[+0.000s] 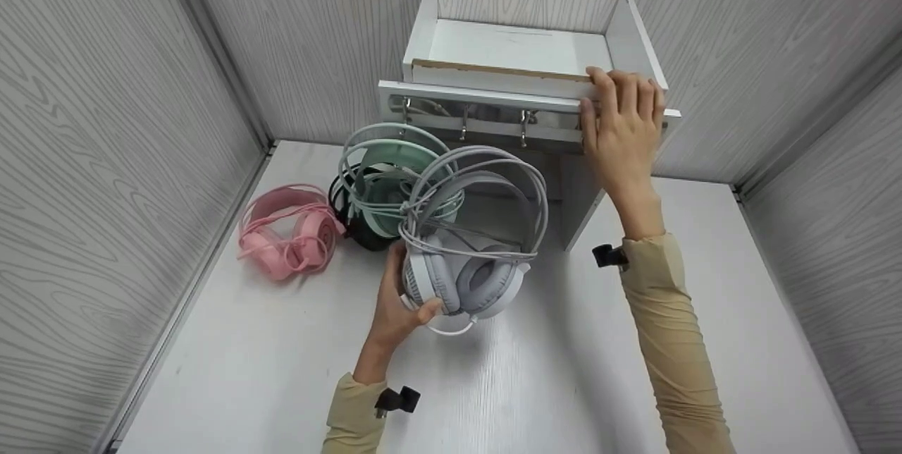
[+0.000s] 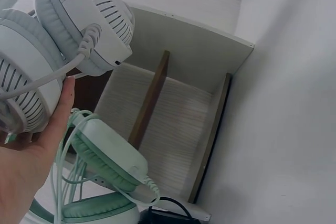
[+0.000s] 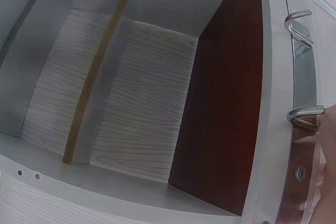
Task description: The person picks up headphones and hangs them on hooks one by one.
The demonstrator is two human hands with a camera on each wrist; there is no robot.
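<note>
My left hand [image 1: 398, 309] holds a pair of white and grey headphones [image 1: 504, 288] by one ear cup, thumb in front and fingers behind. Their cable is coiled in loops around the headband. With its fingers over the top edge and its thumb at the front, my right hand [image 1: 624, 123] grips the right end of a white hook rail [image 1: 486, 98]. Metal hooks [image 1: 523, 128] stick out along the rail. Mint green headphones [image 2: 107, 150] are just behind and left of the white pair, overlapping black headphones [image 1: 366, 235].
Pink headphones [image 1: 282, 249] are at the left above the white table [image 1: 268, 355]. The rail fronts a white shelf unit [image 1: 521, 45]; beneath it the right wrist view shows a divider [image 3: 100, 61] and a dark red panel [image 3: 226, 93]. Grey wood-grain walls [image 1: 84, 158] enclose the table.
</note>
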